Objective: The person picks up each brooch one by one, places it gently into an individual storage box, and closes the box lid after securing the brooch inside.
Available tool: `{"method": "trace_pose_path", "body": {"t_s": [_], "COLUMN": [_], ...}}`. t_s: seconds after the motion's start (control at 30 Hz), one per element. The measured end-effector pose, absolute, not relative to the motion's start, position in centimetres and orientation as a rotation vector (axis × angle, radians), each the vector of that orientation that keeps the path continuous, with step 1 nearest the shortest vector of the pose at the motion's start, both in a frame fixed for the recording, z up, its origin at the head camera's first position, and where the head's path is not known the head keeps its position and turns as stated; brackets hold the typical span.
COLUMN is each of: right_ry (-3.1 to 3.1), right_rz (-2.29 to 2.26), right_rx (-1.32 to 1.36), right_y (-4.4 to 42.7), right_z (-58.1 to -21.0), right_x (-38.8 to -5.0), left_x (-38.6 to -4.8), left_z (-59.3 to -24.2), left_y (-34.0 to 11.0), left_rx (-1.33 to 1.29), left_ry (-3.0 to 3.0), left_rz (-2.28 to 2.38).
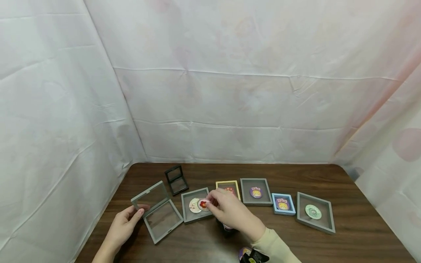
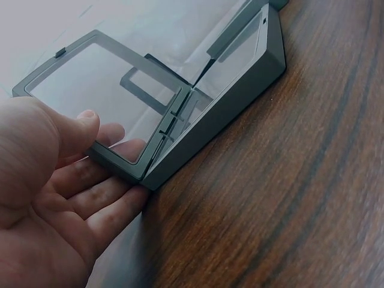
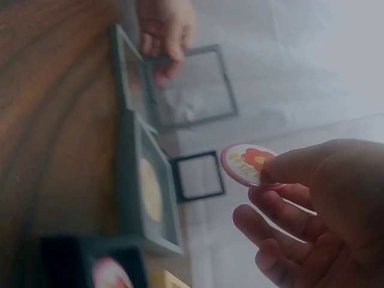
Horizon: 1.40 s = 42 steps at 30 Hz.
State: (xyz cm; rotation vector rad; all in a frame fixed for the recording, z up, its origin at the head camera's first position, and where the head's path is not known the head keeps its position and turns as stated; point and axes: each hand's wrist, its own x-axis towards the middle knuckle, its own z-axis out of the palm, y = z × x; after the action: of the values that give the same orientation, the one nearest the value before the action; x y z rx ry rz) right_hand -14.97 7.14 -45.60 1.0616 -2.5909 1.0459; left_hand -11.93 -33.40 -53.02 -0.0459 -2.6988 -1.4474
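My left hand (image 1: 124, 223) pinches the raised clear lid of an open grey display case (image 2: 225, 114) near its hinge, thumb on one side and fingers on the other. The case's base rests on the table. My right hand (image 1: 233, 212) holds a round badge (image 3: 243, 162) between thumb and fingers; it has a red flower, white ground and pink rim. In the head view that badge is over a second grey case (image 1: 186, 218), which contains a cream round badge (image 1: 193, 206). The wrist view shows the held badge raised in the fingers.
A small black case (image 1: 179, 186) stands open behind. To the right lie a yellow-framed case (image 1: 226, 182), a grey case (image 1: 245, 188) with a purple badge, a blue case (image 1: 284, 212) and another grey case (image 1: 323, 203) with a green badge. A dark case (image 1: 229, 233) is partly hidden beneath my right hand.
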Motion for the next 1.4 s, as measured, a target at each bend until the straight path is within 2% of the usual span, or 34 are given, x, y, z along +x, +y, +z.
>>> {"method": "trace_pose_path", "body": {"t_s": [0.53, 0.87, 1.4], "right_ry": [-2.786, -2.829, -2.783], "right_rz": [1.209, 1.247, 1.553], "right_rx": [1.047, 0.996, 0.829], "right_y": [1.1, -1.1, -3.7], "right_z": [-47.4, -48.3, -50.6], "right_x": [-16.5, -16.9, -16.6], "left_x": [-12.2, -11.9, -11.9], "left_z": [-52.8, -52.7, -52.8], "left_y": [-33.2, -33.3, -33.2], "left_rx": [-0.034, -0.011, -0.049], "left_ry": [-2.702, -2.721, -2.681], "left_rz": [-1.461, -1.426, -1.428]}}
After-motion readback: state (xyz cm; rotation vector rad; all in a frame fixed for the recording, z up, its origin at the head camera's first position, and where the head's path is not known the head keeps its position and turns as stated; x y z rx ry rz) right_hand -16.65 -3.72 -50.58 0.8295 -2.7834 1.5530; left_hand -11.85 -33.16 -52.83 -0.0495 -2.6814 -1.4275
